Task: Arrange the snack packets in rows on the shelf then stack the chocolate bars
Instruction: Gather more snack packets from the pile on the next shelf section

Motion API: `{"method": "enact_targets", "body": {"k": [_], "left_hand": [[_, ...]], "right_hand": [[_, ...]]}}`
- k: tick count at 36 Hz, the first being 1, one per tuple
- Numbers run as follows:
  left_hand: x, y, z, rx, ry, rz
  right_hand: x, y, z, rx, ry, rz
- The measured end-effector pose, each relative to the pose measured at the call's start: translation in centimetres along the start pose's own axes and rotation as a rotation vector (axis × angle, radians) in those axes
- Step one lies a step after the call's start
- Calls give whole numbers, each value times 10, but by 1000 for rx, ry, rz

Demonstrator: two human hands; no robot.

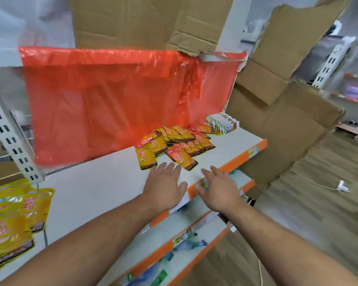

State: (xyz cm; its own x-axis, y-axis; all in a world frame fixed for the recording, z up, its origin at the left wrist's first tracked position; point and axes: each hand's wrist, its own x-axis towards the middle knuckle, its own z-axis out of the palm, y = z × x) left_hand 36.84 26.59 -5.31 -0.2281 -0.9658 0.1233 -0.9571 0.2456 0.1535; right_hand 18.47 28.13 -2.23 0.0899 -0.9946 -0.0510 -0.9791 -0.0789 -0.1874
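Several yellow-and-red snack packets lie in overlapping rows on the white shelf, toward its right end. A loose packet lies at the left of the group and another nearest me. Behind them at the far right stands a stack of white-and-green chocolate bars. My left hand hovers flat with straight fingers just in front of the packets, holding nothing. My right hand is beside it over the shelf's orange front edge, fingers spread and empty.
A red plastic sheet hangs behind the shelf, with cardboard above and to the right. More yellow packets lie at the shelf's left end. Lower shelves hold green and blue items. A perforated upright stands at left.
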Motion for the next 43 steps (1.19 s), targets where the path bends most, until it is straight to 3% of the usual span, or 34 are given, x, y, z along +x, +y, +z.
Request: {"method": "enact_targets", "body": {"k": [15, 22, 32, 43], "left_hand": [[129, -1, 14, 34, -1, 62], [170, 1, 22, -7, 65, -63], [224, -7, 21, -55, 39, -378], [250, 0, 32, -18, 54, -643]], "right_hand": [[112, 37, -13, 32, 25, 13], [177, 48, -9, 54, 28, -98], [277, 46, -15, 188, 2, -314], [327, 39, -6, 210, -152, -340]]}}
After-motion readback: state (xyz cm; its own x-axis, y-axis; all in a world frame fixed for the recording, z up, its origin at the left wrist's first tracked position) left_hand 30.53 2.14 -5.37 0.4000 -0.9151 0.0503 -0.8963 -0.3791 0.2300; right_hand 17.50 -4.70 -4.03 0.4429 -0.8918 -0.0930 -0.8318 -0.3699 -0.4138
